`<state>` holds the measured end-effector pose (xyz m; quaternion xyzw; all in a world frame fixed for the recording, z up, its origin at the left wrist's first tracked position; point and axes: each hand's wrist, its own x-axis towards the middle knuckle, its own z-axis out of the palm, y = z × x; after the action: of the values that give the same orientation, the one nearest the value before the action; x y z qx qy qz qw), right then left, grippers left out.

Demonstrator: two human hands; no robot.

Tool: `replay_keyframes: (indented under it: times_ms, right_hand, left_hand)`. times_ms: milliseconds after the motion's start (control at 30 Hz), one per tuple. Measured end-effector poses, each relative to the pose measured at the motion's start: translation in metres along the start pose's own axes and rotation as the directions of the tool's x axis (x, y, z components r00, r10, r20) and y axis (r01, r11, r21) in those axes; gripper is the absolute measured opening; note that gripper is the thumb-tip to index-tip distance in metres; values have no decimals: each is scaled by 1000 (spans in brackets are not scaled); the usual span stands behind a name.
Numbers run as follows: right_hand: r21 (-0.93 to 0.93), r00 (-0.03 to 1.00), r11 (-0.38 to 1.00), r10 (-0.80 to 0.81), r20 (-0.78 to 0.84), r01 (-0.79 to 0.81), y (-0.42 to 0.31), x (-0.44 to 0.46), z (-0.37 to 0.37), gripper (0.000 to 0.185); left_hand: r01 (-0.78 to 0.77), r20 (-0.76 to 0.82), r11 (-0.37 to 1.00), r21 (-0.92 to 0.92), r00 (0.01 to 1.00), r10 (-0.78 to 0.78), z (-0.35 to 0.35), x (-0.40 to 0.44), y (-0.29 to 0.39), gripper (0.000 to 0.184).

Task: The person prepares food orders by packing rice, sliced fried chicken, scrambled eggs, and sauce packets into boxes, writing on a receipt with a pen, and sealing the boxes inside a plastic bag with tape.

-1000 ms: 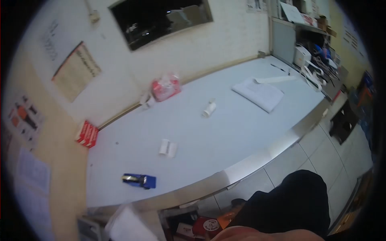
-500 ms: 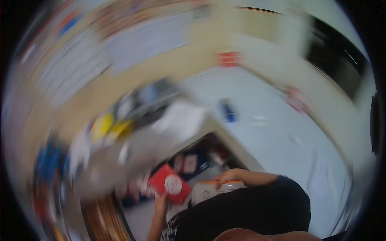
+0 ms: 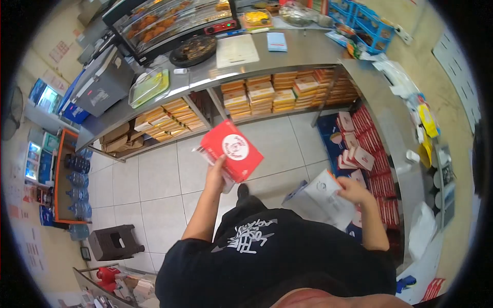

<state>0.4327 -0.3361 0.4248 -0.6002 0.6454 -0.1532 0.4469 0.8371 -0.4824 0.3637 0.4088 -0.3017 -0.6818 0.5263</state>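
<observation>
My left hand [image 3: 215, 173] grips a red flat folded box [image 3: 237, 150] with a round white logo. Other white and red flat pieces show beneath it, and their number is unclear. My right hand [image 3: 353, 190] is closed on the top edge of a white paper bag [image 3: 328, 197] with a small printed logo and an orange edge. A greyish panel [image 3: 300, 197] hangs beside that bag. Both items are held in front of my black shirt, above the tiled floor.
Stacks of red flat boxes [image 3: 380, 179] fill the right shelf, with loose ones [image 3: 358, 156] at its front. Orange-and-white boxes [image 3: 262, 95] sit below the steel counter [image 3: 287, 56]. A brown stool [image 3: 117, 242] and water bottles [image 3: 77, 195] stand left.
My view has swung from the wall and right-hand shelf to the counter and floor. The red box and white bag, held near the shelf before, are now farther apart in front of me.
</observation>
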Motion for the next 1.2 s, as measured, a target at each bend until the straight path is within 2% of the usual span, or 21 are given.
replay_keyframes:
  times_ms: [33,67,167,233,267,333,367,433,467,500,567,667,733,833,900,967,1000,1033,1100,1133,1200]
  right_hand:
    - [-83,1000,997,-10,-10,10,-22,29,-10,23]
    - [-181,992,977,-120,-38,111,-37,57,-19,21]
    - [-216,972,961,-204,-113,176,-82,145,-47,16]
    - [-271,957,951,-208,-202,149,-120,194,-70,13]
    - [-350,919,909,-318,-233,225,-117,228,-83,11]
    - [-489,911,859,-313,-270,150,-145,272,-114,13]
    - [-456,853,862,-398,-338,221,-150,291,-129,13]
    - [-543,867,833,-343,-361,104,-163,333,-176,12]
    - [-511,822,848,-389,-416,142,-152,360,-200,14]
    - [-578,884,813,-218,-414,-70,-159,381,-230,19]
    - [-585,819,811,-341,-461,8,-141,435,-287,17]
    - [-577,769,816,-390,-506,34,-117,517,-364,18]
    - [-590,788,807,-381,-483,29,-96,581,-411,20]
    - [-606,863,770,-154,-481,-200,-71,652,-452,31]
    - [-709,632,651,-436,-641,-271,-70,695,-443,36]
    - [-484,739,872,-377,-559,79,-90,735,-416,43]
    - [-436,737,895,-355,-575,91,-99,744,-381,41]
    - [-360,832,933,-185,-523,-20,-108,752,-352,59]
    - [-142,855,959,144,-498,-244,-100,775,-306,84]
    - [-139,865,963,138,-482,-231,-93,783,-294,84]
    - [-165,872,926,245,-423,-340,-91,792,-282,100]
  left_hand:
    - [-37,-97,999,-35,995,33,-25,12,11,50]
    - [-25,-101,998,-55,995,20,-48,23,23,51]
    - [-100,-172,990,-96,982,82,-90,58,62,51]
    - [-43,-206,991,-130,978,16,-104,80,84,52]
    - [-22,-211,993,-117,977,-3,-109,92,94,52]
    - [3,-307,995,-100,951,-33,-110,123,112,53]
    - [41,-279,994,-98,958,-67,-109,136,122,54]
    - [64,-227,994,-93,970,-84,-102,171,133,54]
    - [76,-189,992,-105,978,-94,-92,193,134,54]
    - [88,-166,991,-99,981,-103,-76,213,136,54]
    - [87,-158,993,-83,982,-100,-46,263,125,55]
    - [52,-165,992,-116,984,-71,14,327,104,55]
    - [14,-172,987,-161,984,-42,59,373,85,56]
    - [11,-214,983,-186,975,-51,117,411,65,55]
    - [-7,-244,984,-178,969,-38,159,436,67,54]
    - [-2,-266,985,-170,963,-44,185,454,70,52]
    - [-3,-287,986,-168,957,-46,192,461,70,52]
    - [-26,-314,985,-172,949,-30,196,467,71,52]
    - [-73,-385,987,-146,923,12,213,475,82,52]
    - [-81,-403,988,-134,915,21,218,480,88,52]
    - [-88,-428,991,-104,903,36,222,488,97,53]
